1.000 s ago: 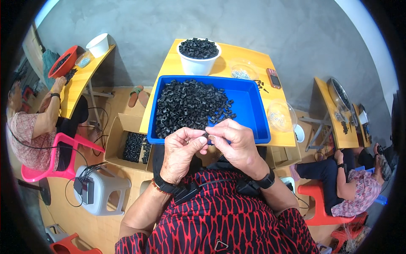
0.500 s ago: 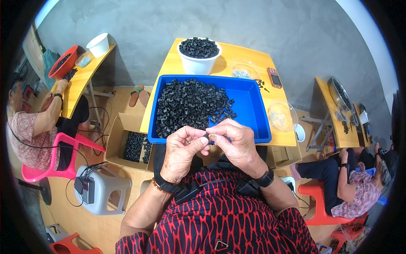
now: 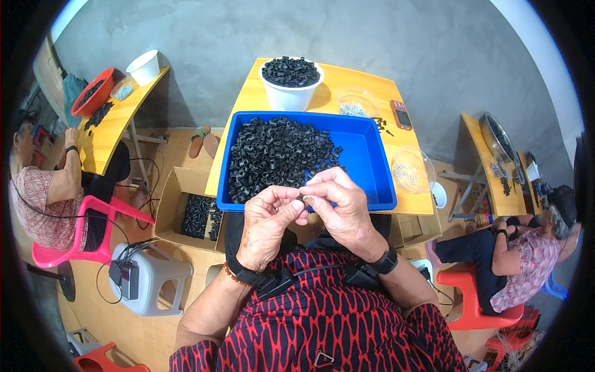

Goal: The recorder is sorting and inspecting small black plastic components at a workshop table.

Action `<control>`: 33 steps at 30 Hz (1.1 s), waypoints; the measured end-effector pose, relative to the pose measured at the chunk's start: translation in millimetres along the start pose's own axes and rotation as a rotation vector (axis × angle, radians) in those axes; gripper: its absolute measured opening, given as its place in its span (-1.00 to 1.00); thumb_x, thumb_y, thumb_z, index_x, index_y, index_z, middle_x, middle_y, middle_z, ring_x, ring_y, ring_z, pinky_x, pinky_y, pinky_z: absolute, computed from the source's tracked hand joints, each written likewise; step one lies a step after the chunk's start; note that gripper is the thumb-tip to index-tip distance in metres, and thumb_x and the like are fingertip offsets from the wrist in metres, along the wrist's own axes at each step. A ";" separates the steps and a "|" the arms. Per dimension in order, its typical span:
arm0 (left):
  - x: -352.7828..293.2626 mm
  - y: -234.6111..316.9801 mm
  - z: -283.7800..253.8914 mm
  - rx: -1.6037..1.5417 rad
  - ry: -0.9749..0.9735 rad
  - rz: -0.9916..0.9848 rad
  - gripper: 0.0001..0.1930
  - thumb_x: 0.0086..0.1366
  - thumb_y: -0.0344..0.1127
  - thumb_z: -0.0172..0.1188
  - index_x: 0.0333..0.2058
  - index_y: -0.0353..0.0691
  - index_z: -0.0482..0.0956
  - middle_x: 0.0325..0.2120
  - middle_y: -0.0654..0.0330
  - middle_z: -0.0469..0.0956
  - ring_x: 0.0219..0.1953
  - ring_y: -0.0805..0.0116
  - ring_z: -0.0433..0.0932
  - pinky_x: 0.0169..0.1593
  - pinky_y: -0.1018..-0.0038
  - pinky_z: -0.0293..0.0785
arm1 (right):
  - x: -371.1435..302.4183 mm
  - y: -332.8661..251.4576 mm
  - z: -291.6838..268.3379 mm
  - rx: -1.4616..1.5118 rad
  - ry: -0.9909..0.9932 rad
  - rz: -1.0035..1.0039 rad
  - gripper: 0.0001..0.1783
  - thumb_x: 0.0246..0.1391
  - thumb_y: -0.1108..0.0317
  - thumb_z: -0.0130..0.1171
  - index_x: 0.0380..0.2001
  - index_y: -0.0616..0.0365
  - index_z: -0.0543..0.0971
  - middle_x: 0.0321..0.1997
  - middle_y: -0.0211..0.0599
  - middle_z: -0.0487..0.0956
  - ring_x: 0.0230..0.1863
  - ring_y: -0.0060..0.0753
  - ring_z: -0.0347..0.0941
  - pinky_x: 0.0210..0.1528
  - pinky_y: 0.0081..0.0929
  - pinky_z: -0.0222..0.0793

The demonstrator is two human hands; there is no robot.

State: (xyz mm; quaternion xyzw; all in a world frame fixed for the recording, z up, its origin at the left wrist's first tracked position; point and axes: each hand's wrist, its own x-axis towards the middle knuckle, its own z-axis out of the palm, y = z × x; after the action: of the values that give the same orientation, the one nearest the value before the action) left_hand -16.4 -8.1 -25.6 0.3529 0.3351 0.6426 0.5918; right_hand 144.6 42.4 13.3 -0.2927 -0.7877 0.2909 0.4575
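Note:
Fingertip to fingertip, my left hand (image 3: 266, 223) and my right hand (image 3: 343, 211) meet just over the near edge of a blue plastic tray (image 3: 365, 161). Both are closed in a pinch around a small dark piece (image 3: 302, 199), mostly covered by the fingers, so its exact shape is hidden. Heaped in the tray's left and middle are many small black plastic fittings (image 3: 276, 152), hollow and short. A few lie scattered toward the bare blue right side.
On the yellow table (image 3: 378, 80) stand a white bucket (image 3: 290, 96) of black parts, clear dishes (image 3: 414, 173) with small metal pieces, and a red phone (image 3: 401, 115). An open carton (image 3: 170, 204) sits below left. Co-workers sit at tables (image 3: 114, 139) on both sides.
My right fingers have shifted slightly upward at the pinch; my left hand has barely moved. The left co-worker has drawn an arm back from the table, and the right one sits more upright.

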 end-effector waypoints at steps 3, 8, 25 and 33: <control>-0.5 3.6 3.5 0.025 0.021 -0.027 -0.86 0.31 -0.54 0.21 -0.15 -0.33 0.56 -0.32 0.11 0.64 -0.34 0.39 0.65 -0.21 0.45 0.66 | 0.2 1.5 -0.1 0.006 -0.021 -0.002 -0.83 0.05 0.64 0.25 -0.26 0.23 0.64 -0.21 -0.20 0.52 -0.25 -0.33 0.56 -0.24 -0.48 0.52; 0.9 4.2 -2.4 -0.059 -0.018 -0.055 -0.86 0.33 -0.52 0.20 -0.15 -0.31 0.56 -0.32 0.12 0.64 -0.35 0.38 0.64 -0.23 0.46 0.65 | 0.0 -1.3 -2.2 0.028 -0.056 -0.026 -0.80 0.08 0.64 0.21 -0.22 0.22 0.65 -0.20 -0.19 0.52 -0.23 -0.31 0.56 -0.23 -0.47 0.52; -2.7 4.4 11.1 -0.115 0.066 -0.062 -0.92 0.36 -0.46 0.19 -0.24 -0.35 0.56 -0.33 0.14 0.65 -0.31 0.49 0.60 -0.17 0.58 0.54 | 12.5 -18.8 -9.5 -0.512 -0.333 -0.177 -0.49 -0.12 0.36 0.37 -0.06 0.25 0.49 -0.25 -0.16 0.47 -0.20 -0.05 0.54 -0.20 -0.24 0.53; -2.0 8.9 16.1 -0.135 0.069 -0.048 -0.92 0.34 -0.48 0.21 -0.23 -0.35 0.58 -0.32 0.18 0.64 -0.29 0.52 0.59 -0.13 0.57 0.53 | 11.1 -13.3 -6.0 -0.456 -0.276 -0.155 -0.52 -0.13 0.39 0.34 -0.08 0.29 0.51 -0.25 -0.14 0.48 -0.18 -0.06 0.52 -0.17 -0.25 0.52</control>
State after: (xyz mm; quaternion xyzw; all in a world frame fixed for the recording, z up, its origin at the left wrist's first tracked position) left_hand -7.2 -10.6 -9.7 0.2818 0.3197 0.6612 0.6174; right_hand 142.8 42.8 31.6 -0.2846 -0.9078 0.1073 0.2889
